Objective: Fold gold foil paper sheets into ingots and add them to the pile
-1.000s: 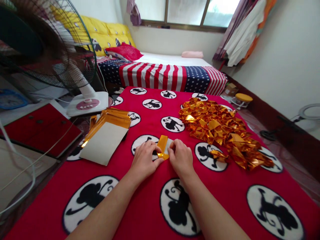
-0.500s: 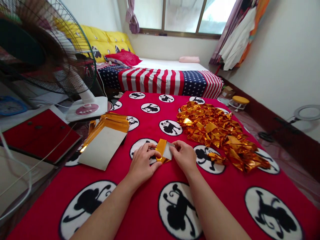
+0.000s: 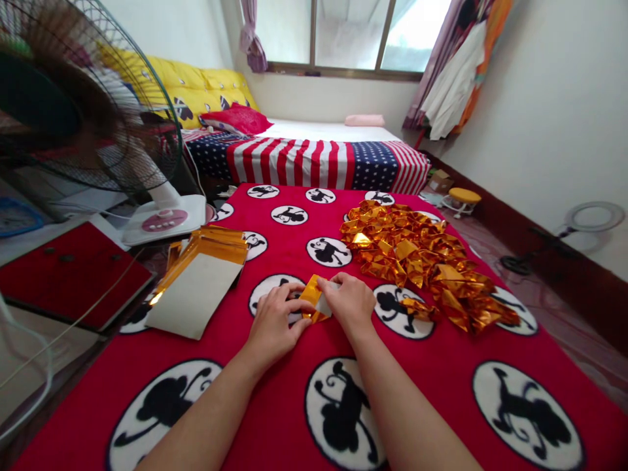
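Note:
A small sheet of gold foil paper (image 3: 310, 292), partly folded with a pale underside showing, lies on the red cloth (image 3: 255, 405) between my hands. My left hand (image 3: 279, 315) pinches its left edge, thumb near the front and fingers on top. With fingers bent, my right hand (image 3: 349, 302) presses on the paper's right part and covers some of it. To the left sits a stack of flat gold foil sheets (image 3: 220, 241), topped by a plain pale sheet (image 3: 195, 294). A heap of folded gold foil pieces (image 3: 407, 245) spreads to the right.
An electric fan (image 3: 161, 216) stands at the left beside a dark red panel (image 3: 69, 268). Beyond the cloth is a bed with a striped and starred cover (image 3: 294, 162). A yellow stool (image 3: 464, 195) and a ring-light stand (image 3: 564, 229) are on the floor at right.
My right hand has moved left over the paper, its fingers now nearer the gold part. My left hand stays at the left edge. The whole view has shifted slightly.

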{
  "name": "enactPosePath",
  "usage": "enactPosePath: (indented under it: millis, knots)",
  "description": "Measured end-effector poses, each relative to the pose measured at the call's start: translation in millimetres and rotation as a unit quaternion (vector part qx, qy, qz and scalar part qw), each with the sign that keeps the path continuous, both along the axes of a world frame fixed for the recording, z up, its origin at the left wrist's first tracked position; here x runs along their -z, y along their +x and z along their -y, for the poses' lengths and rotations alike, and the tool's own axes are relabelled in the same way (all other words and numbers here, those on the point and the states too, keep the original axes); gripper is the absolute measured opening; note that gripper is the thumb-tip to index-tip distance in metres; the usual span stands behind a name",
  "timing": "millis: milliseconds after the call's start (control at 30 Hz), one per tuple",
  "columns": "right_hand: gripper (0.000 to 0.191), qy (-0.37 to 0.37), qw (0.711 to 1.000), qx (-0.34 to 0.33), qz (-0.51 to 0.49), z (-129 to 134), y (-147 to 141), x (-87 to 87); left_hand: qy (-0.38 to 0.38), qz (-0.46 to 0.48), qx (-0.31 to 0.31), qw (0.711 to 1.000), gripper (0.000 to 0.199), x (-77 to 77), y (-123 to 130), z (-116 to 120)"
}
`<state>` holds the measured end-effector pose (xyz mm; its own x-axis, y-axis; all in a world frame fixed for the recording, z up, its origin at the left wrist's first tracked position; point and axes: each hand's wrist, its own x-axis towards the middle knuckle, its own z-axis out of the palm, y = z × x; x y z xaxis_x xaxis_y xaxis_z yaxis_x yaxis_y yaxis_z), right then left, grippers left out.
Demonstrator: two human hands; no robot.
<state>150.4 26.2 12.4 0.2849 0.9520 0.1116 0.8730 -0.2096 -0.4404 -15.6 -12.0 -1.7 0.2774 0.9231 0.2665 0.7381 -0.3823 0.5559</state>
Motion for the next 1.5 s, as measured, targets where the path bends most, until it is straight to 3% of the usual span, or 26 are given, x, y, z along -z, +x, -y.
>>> enactPosePath:
  millis: [100,233,433,500,667,867,967,1167,1300,1400,1500]
  knots:
    - [0.024,0.018,0.999,-0.014,-0.042,0,2,1.3,-0.004,0.004,0.001,1.000,0.020,0.3,0,-1]
    - [0.022,0.052,0.984,-0.021,-0.167,0,5,5.6,-0.005,0.029,-0.006,1.000,0.032,-0.6,0,-4]
    - [0.029,0.151,0.910,-0.054,-0.382,-1,2,18.3,-0.027,0.135,-0.010,0.990,0.024,1.5,0,-10]
    - [0.028,0.168,0.888,-0.064,-0.423,0,0,20.0,-0.052,0.220,-0.021,0.974,0.019,2.7,1,-11]
    - [0.021,0.160,0.853,-0.096,-0.487,4,-3,19.0,-0.105,0.438,-0.054,0.891,0.025,2.2,0,-15]
    - [0.030,0.137,0.786,-0.120,-0.591,4,1,15.4,-0.118,0.440,-0.030,0.890,0.025,2.4,-9,-22]
    - [0.026,0.109,0.796,-0.155,-0.575,6,5,12.5,-0.114,0.432,-0.038,0.894,0.028,5.0,-14,-25]
    - [0.011,0.005,0.819,-0.245,-0.518,16,7,6.4,-0.076,0.394,-0.127,0.907,0.025,6.4,-25,-31]
    - [0.014,-0.033,0.821,-0.277,-0.498,19,6,6.7,-0.043,0.310,-0.134,0.940,0.018,5.9,-31,-33]
    - [0.014,-0.017,0.822,-0.292,-0.490,18,6,9.0,-0.030,0.272,-0.123,0.954,0.016,5.5,-34,-34]
    - [0.017,0.056,0.828,-0.312,-0.463,18,5,10.5,-0.063,0.296,-0.109,0.947,0.018,4.1,-36,-34]
